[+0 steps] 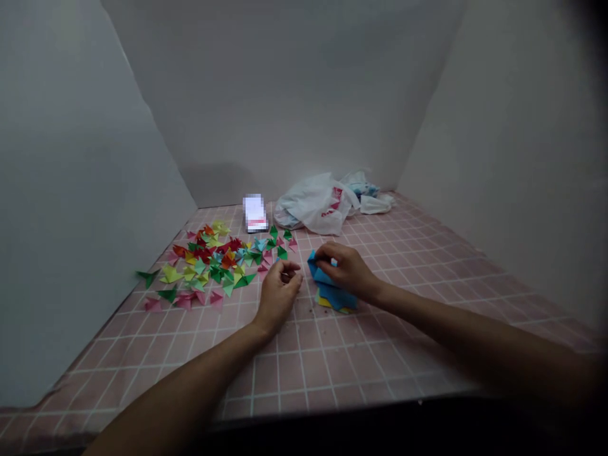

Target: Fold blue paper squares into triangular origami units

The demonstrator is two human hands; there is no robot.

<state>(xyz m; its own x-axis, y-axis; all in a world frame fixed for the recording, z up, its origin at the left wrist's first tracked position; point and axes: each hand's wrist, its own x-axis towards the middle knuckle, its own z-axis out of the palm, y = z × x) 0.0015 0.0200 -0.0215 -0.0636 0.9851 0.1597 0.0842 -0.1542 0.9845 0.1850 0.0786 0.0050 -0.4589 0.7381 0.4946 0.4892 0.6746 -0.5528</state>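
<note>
My right hand (346, 269) pinches a sheet of blue paper (319, 271) between thumb and fingers, and the sheet is lifted and bent at its left side. Under it lies a small stack of coloured paper (325, 303), with blue on top and yellow edges showing below. To the left, my left hand (279, 290) hovers at the table with loosely curled fingers. A gap shows between its thumb and fingertips, and I see nothing held there. Folded paper cranes (228, 259) in red, green, yellow, pink and blue crowd the table just beyond and left of this hand.
A phone with a lit, blurred screen (255, 214) stands upright behind the cranes. White plastic bags (313, 202) lie at the back. The table wears a pink checked cloth (408, 253), with pale walls (285, 95) on three sides. Small dark specks dot the cloth near the stack.
</note>
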